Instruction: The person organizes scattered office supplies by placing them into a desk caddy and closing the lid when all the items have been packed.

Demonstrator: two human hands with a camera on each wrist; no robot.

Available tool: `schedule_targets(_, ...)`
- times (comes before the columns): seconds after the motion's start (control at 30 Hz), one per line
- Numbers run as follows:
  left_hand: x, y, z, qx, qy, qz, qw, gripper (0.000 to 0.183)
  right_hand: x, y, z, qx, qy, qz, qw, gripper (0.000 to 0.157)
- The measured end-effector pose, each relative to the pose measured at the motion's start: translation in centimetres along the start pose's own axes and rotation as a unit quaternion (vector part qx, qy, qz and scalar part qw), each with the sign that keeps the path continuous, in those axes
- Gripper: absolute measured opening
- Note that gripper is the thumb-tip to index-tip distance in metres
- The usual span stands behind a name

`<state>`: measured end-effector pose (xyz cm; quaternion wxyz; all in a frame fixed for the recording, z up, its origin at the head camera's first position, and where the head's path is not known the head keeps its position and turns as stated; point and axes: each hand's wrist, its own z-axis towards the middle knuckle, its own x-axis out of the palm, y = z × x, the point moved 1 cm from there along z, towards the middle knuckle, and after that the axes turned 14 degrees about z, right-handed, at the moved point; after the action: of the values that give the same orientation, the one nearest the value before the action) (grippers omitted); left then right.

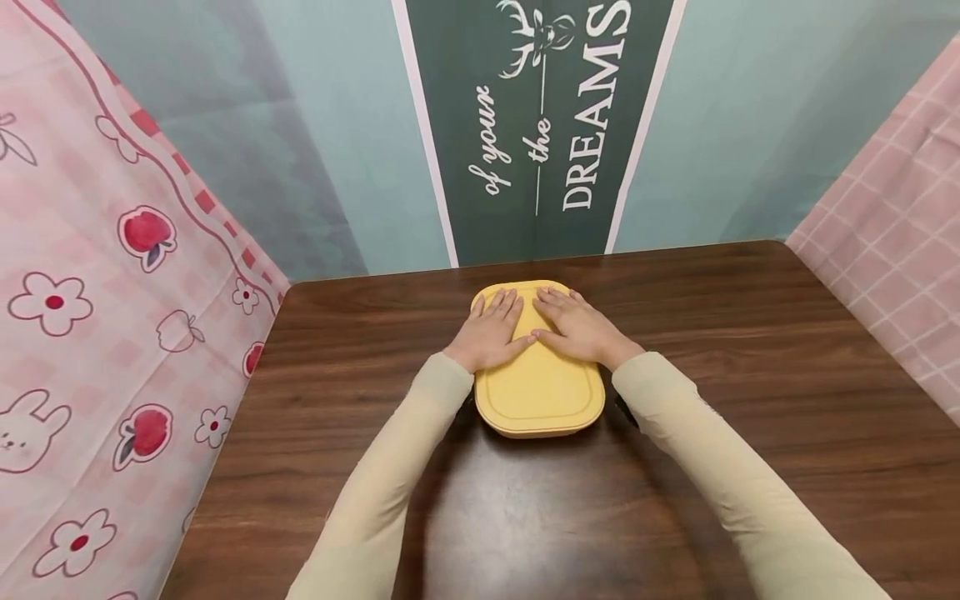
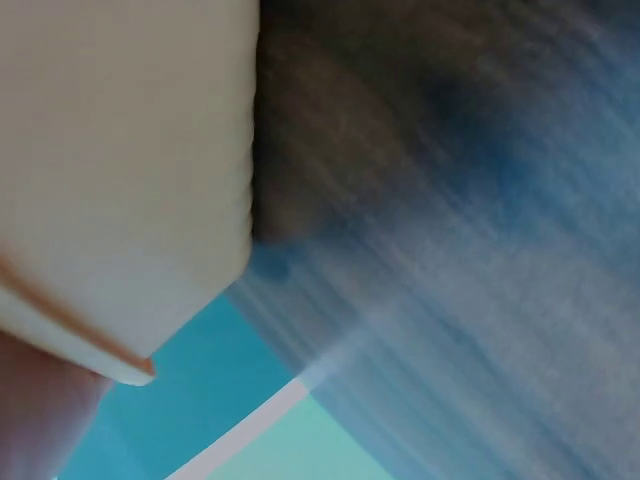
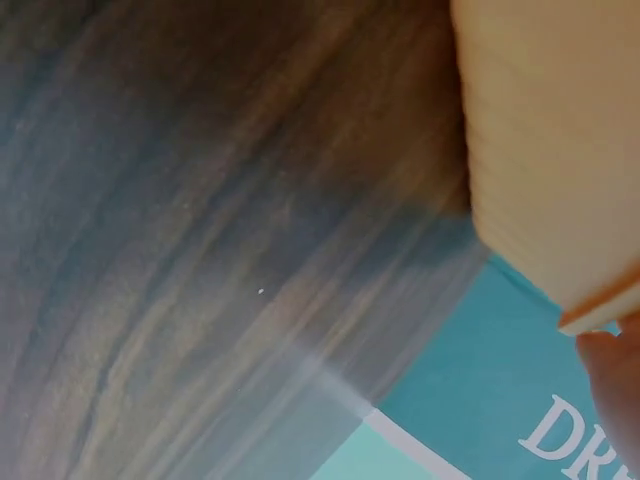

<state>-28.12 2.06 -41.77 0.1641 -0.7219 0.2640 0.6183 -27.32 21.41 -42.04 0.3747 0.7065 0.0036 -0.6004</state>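
Observation:
A yellow rectangular box with rounded corners and a lid (image 1: 536,392) stands on the brown wooden table (image 1: 360,400). My left hand (image 1: 491,332) lies flat on the left part of the lid, fingers spread toward the far end. On the right part rests my right hand (image 1: 581,327), its fingers likewise straight. The two thumbs meet near the lid's middle. In the left wrist view the ribbed side wall of the box (image 2: 130,150) fills the upper left, with the lid's edge below it. The right wrist view has the opposite wall (image 3: 550,130) and a fingertip (image 3: 615,380) at the lid's edge.
A teal and green cloth backdrop (image 1: 345,150) with white lettering hangs behind the table's far edge. Pink printed cloth (image 1: 97,333) borders the left side, and pink checked cloth (image 1: 900,242) the right.

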Motion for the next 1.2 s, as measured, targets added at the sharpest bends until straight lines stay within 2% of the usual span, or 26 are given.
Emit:
schedule_targets(0.17, 0.7, -0.4, -1.9, -0.002, -0.02, 0.013, 0.9997, 0.073, 1.0, 0.3, -1.5, -0.017, 0.001, 0.023, 1.0, 0.063)
schedule_targets(0.3, 1.6, -1.4, -4.1, 0.013, -0.018, -0.004, 0.9998, 0.074, 1.8, 0.9, -2.7, -0.023, -0.005, 0.036, 0.999, 0.064)
schedule_targets(0.4, 2.1, -2.0, -5.1, 0.018, -0.031, -0.014, 0.9993, 0.076, 2.2, 1.4, -3.3, -0.036, -0.018, 0.037, 0.999, 0.063)
schedule_targets(0.53, 2.2, -2.4, -5.3, 0.012, -0.061, -0.002, 0.9981, 0.076, 2.4, 2.0, -4.3, -0.047, -0.031, 0.039, 0.998, 0.063)
schedule_targets(0.87, 1.9, -2.7, -5.6, 0.008, -0.079, 0.023, 0.9966, 0.075, 3.4, 2.6, -5.4, -0.043, -0.077, 0.012, 0.996, 0.064)
schedule_targets(1.07, 2.0, -2.9, -5.9, 0.004, -0.08, 0.025, 0.9965, 0.075, 3.6, 2.7, -5.6, -0.042, -0.073, 0.008, 0.996, 0.064)
schedule_targets(1.2, 2.5, -2.9, -6.0, 0.011, -0.071, 0.01, 0.9974, 0.075, 4.1, 2.5, -5.7, -0.033, -0.058, 0.011, 0.998, 0.065)
